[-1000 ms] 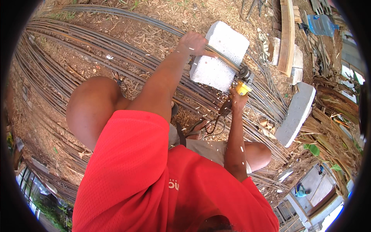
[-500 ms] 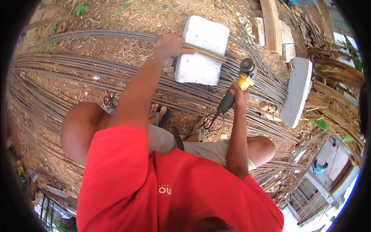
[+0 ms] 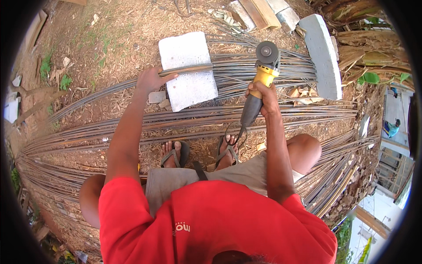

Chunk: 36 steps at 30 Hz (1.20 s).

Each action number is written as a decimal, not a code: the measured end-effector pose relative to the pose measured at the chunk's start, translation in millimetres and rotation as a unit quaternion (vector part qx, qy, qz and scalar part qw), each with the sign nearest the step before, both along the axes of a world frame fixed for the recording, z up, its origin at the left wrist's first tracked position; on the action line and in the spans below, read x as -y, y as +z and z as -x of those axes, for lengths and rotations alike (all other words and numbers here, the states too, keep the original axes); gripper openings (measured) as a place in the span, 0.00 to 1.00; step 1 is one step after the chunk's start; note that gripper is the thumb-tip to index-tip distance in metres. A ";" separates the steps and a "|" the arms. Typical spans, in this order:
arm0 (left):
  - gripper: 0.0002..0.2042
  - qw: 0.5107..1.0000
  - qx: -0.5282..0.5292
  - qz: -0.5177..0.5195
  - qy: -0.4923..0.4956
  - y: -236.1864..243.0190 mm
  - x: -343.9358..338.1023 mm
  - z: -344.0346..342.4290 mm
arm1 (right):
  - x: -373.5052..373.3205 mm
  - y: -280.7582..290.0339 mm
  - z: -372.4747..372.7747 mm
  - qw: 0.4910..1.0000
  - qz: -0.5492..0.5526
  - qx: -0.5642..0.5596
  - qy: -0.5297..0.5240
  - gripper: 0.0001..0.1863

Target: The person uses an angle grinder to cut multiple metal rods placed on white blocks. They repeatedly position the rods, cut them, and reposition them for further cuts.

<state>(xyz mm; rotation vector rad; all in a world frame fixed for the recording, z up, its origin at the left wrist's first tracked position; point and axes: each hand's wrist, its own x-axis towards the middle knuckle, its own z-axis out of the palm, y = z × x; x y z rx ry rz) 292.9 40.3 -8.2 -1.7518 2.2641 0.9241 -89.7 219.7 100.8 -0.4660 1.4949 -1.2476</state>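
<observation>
A bundle of thin steel rods (image 3: pixel 189 69) lies across a whitish concrete block (image 3: pixel 192 92) on the ground. My left hand (image 3: pixel 150 80) is closed around these rods just off the block's left edge, its thumb pointing along them. To the block's right, my right hand (image 3: pixel 265 97) grips a yellow and black angle grinder (image 3: pixel 265 75). The grinder is held up with its dark round disc (image 3: pixel 266 52) at the far end, apart from the block and above other rods. Its cord hangs down near my right foot.
Long rows of steel rods (image 3: pixel 184 115) run left to right between the block and my sandalled feet. A long grey concrete slab (image 3: pixel 324 57) rests on rod ends at right. Wooden boards (image 3: pixel 260 14) and blocks lie at the back. A distant person (image 3: pixel 392 127) shows at far right.
The whole view has turned, moving the block leftward in it. The grinder appears higher and farther right of the block, its disc facing up more. My left hand keeps holding the rods.
</observation>
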 end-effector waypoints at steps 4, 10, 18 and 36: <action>0.52 0.999 -0.007 0.016 -0.044 -6.2 5.5 -20.6 | -6.7 50.9 26.6 0.997 0.035 -0.018 -0.073 0.10; 0.54 0.996 0.075 -0.029 -0.047 5.3 15.2 -91.6 | -32.5 135.4 100.5 0.983 0.074 0.017 -0.166 0.14; 0.47 0.989 0.127 -0.045 -0.066 8.9 20.3 -96.4 | -101.3 134.9 153.7 0.954 0.078 0.023 -0.290 0.10; 0.44 0.987 -0.079 0.054 -0.129 51.4 -16.5 409.4 | -99.6 135.5 176.2 0.915 0.134 0.119 -0.363 0.13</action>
